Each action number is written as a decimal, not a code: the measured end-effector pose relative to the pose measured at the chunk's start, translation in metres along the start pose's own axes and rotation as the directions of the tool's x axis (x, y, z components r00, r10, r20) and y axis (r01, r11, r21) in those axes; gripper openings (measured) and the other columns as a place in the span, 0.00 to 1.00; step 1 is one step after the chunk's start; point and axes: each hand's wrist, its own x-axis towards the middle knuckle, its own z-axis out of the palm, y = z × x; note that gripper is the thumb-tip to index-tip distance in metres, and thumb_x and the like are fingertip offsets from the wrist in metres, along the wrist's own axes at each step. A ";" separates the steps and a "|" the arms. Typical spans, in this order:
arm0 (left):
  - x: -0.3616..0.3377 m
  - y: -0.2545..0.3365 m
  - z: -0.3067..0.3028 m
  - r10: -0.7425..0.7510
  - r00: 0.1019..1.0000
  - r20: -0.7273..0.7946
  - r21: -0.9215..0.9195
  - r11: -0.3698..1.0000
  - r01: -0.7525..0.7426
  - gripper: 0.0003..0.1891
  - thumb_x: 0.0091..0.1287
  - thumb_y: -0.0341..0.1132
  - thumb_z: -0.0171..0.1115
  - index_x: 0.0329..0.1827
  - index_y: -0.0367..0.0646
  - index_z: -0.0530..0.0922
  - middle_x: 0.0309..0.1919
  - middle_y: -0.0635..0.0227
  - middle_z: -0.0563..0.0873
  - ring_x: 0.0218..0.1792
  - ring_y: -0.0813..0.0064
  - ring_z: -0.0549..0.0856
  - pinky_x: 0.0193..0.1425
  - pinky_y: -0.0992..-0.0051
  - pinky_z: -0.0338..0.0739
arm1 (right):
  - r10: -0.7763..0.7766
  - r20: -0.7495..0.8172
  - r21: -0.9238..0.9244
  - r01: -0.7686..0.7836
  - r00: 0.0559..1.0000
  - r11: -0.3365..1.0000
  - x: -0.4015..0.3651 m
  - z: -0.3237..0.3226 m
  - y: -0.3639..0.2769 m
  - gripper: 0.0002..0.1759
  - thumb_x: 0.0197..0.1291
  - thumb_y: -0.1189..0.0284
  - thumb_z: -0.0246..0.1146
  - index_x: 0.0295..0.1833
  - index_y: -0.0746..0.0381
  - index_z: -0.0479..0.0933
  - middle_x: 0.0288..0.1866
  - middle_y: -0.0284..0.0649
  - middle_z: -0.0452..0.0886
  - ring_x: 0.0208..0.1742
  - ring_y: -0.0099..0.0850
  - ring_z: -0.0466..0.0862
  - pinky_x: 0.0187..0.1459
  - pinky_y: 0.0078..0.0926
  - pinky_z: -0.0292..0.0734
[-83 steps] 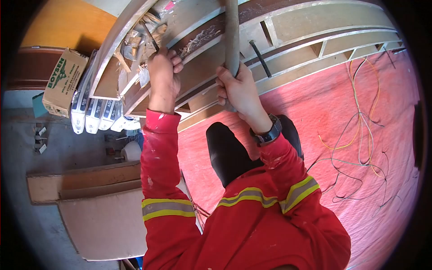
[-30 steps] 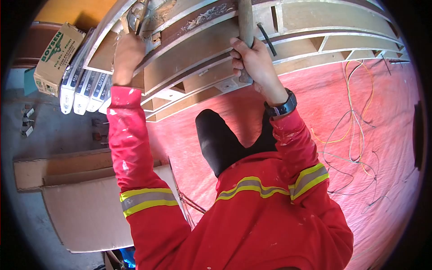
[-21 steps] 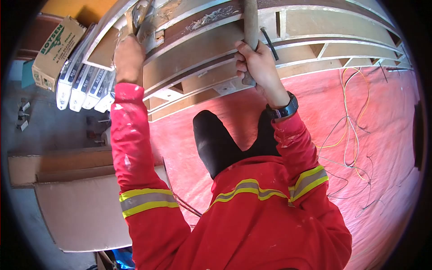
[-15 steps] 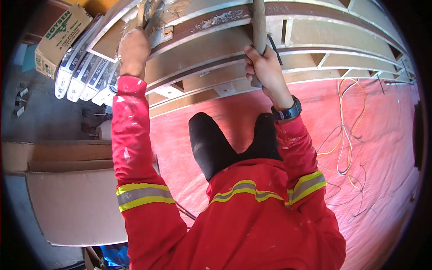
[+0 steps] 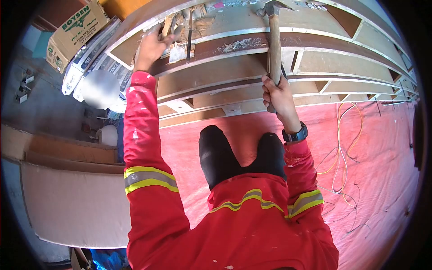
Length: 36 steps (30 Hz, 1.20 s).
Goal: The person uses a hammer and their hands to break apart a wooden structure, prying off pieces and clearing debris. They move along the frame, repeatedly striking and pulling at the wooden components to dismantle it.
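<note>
Right hand (image 5: 278, 92) is wrapped tight round the bottom of the hammer (image 5: 273, 45). Pale wooden handle, steel claw head raised at the far edge of the view, over the curved plywood frame (image 5: 216, 72). Left hand (image 5: 150, 45) is up at the far left of that frame, fingers curled among torn wood just beside a thin dark steel tool (image 5: 189, 27). Whether it grips the tool or only the edge I cannot tell.

The risk, as I judge it, is the knuckles: they sit close to the striking line, and a glancing blow off that narrow tool could land on them. The hand holds the handle low, so the head could wander. The frame is layered, with pale ribs and a dark brown band, and ragged splinters (image 5: 243, 44) could fly or snag skin. Loose wires (image 5: 344, 135), thin and looping in yellow and orange, trail over the red floor sheet (image 5: 373, 180) on the right — a snag underfoot.
</note>
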 end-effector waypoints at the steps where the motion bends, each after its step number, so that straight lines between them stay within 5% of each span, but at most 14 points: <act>1: 0.003 0.003 0.000 0.012 1.000 0.001 0.012 1.000 -0.012 0.32 0.62 0.50 0.68 0.62 0.34 0.73 0.48 0.45 0.84 0.52 0.53 0.83 0.58 0.63 0.74 | -0.004 -0.002 0.005 0.004 1.000 1.000 0.000 0.001 0.000 0.08 0.69 0.68 0.58 0.42 0.60 0.68 0.23 0.28 0.66 0.17 0.16 0.67 0.17 0.19 0.64; 4: 0.013 -0.012 0.014 0.079 0.996 -0.041 0.097 0.993 -0.074 0.33 0.61 0.51 0.68 0.62 0.35 0.73 0.47 0.45 0.84 0.49 0.52 0.83 0.56 0.60 0.74 | -0.020 -0.014 0.011 0.020 1.000 1.000 0.001 0.003 0.004 0.08 0.69 0.69 0.58 0.42 0.60 0.67 0.22 0.27 0.65 0.17 0.16 0.66 0.17 0.19 0.63; 8: 0.011 -0.020 0.006 0.067 0.997 0.048 -0.120 0.991 -0.061 0.37 0.61 0.52 0.67 0.65 0.34 0.70 0.51 0.40 0.81 0.52 0.49 0.82 0.57 0.62 0.74 | -0.030 -0.030 0.039 0.032 0.999 0.999 0.003 0.009 0.008 0.08 0.68 0.69 0.58 0.43 0.59 0.67 0.22 0.27 0.65 0.17 0.16 0.67 0.17 0.19 0.63; 9: 0.010 -0.026 0.006 0.104 0.994 0.023 -0.106 0.989 -0.101 0.32 0.65 0.43 0.64 0.67 0.34 0.68 0.57 0.43 0.80 0.57 0.54 0.81 0.62 0.66 0.72 | -0.031 -0.031 0.046 0.032 0.999 0.998 0.003 0.009 0.008 0.08 0.68 0.69 0.58 0.43 0.59 0.67 0.23 0.27 0.65 0.17 0.16 0.66 0.17 0.19 0.63; 13: 0.006 -0.038 0.004 0.052 0.990 0.129 -0.517 0.856 0.022 0.30 0.61 0.26 0.53 0.70 0.33 0.65 0.60 0.49 0.78 0.62 0.62 0.78 0.67 0.70 0.69 | -0.028 -0.044 0.050 0.030 0.999 0.998 0.002 0.010 0.007 0.07 0.68 0.69 0.58 0.43 0.58 0.67 0.23 0.27 0.66 0.17 0.16 0.66 0.17 0.19 0.63; 14: 0.005 -0.040 0.005 0.081 0.991 0.104 -0.493 0.870 -0.020 0.30 0.61 0.27 0.55 0.70 0.32 0.64 0.60 0.46 0.78 0.62 0.58 0.78 0.67 0.69 0.69 | -0.017 -0.039 0.050 0.019 0.999 0.999 0.002 0.009 0.006 0.07 0.68 0.69 0.58 0.43 0.58 0.67 0.23 0.27 0.66 0.17 0.16 0.66 0.16 0.18 0.63; 16: -0.003 -0.007 -0.006 0.076 0.997 0.032 -0.110 0.991 -0.072 0.32 0.59 0.28 0.56 0.69 0.32 0.64 0.60 0.42 0.77 0.62 0.54 0.77 0.67 0.68 0.68 | 0.000 -0.026 0.051 0.001 1.000 0.999 0.002 0.009 0.005 0.07 0.68 0.69 0.58 0.43 0.58 0.67 0.23 0.27 0.66 0.17 0.16 0.66 0.16 0.18 0.62; 21: 0.010 -0.014 0.008 -0.002 0.995 0.096 -0.223 0.975 0.023 0.39 0.55 0.31 0.65 0.71 0.31 0.61 0.65 0.40 0.71 0.69 0.51 0.69 0.72 0.66 0.62 | -0.030 -0.031 0.030 0.031 0.999 0.999 0.004 0.010 0.010 0.09 0.68 0.67 0.59 0.42 0.59 0.67 0.24 0.28 0.67 0.17 0.16 0.66 0.16 0.18 0.64; 22: 0.007 -0.013 0.010 0.063 0.998 -0.010 -0.193 0.979 -0.064 0.35 0.53 0.28 0.62 0.68 0.33 0.65 0.61 0.39 0.75 0.63 0.46 0.74 0.67 0.61 0.69 | -0.041 -0.038 0.029 0.042 0.998 0.999 0.004 0.011 0.011 0.09 0.69 0.67 0.59 0.42 0.59 0.67 0.24 0.28 0.67 0.16 0.16 0.66 0.16 0.18 0.64; 26: 0.012 -0.010 0.013 -0.005 1.000 -0.001 -0.065 0.998 0.005 0.30 0.57 0.27 0.63 0.65 0.38 0.69 0.55 0.38 0.77 0.56 0.41 0.76 0.60 0.54 0.73 | -0.065 -0.054 0.036 0.067 0.996 0.997 0.002 0.019 0.012 0.09 0.69 0.68 0.59 0.42 0.59 0.67 0.23 0.28 0.67 0.15 0.16 0.66 0.14 0.18 0.62; 28: 0.015 -0.021 0.014 0.122 0.991 -0.048 -0.024 0.992 -0.123 0.28 0.56 0.26 0.62 0.63 0.36 0.71 0.47 0.36 0.81 0.51 0.40 0.79 0.57 0.54 0.75 | -0.053 -0.052 0.030 0.055 0.997 0.998 0.003 0.015 0.013 0.08 0.69 0.68 0.59 0.43 0.59 0.67 0.23 0.28 0.67 0.15 0.16 0.65 0.14 0.18 0.62; 31: 0.012 -0.015 -0.002 0.121 0.992 0.029 0.020 0.992 -0.121 0.24 0.54 0.26 0.62 0.56 0.31 0.74 0.39 0.36 0.82 0.45 0.38 0.81 0.52 0.52 0.76 | -0.100 -0.036 -0.051 0.098 0.994 0.994 0.008 0.004 0.019 0.08 0.69 0.68 0.58 0.44 0.59 0.67 0.22 0.28 0.66 0.14 0.16 0.65 0.13 0.18 0.61; 34: 0.008 -0.018 -0.001 0.158 0.987 0.022 0.140 0.977 -0.159 0.26 0.53 0.24 0.61 0.59 0.32 0.73 0.36 0.36 0.82 0.42 0.40 0.82 0.50 0.54 0.78 | -0.097 -0.024 -0.134 0.093 0.995 0.987 0.003 0.000 0.014 0.08 0.69 0.68 0.57 0.45 0.60 0.67 0.21 0.28 0.66 0.14 0.16 0.66 0.13 0.19 0.61; 36: 0.006 -0.009 -0.013 0.128 0.987 0.101 0.208 0.967 -0.147 0.18 0.53 0.29 0.66 0.47 0.29 0.79 0.35 0.35 0.82 0.41 0.41 0.83 0.48 0.55 0.78 | -0.088 -0.008 -0.169 0.085 0.996 0.982 0.000 -0.001 0.007 0.08 0.70 0.69 0.57 0.47 0.60 0.67 0.21 0.27 0.66 0.14 0.16 0.66 0.13 0.19 0.61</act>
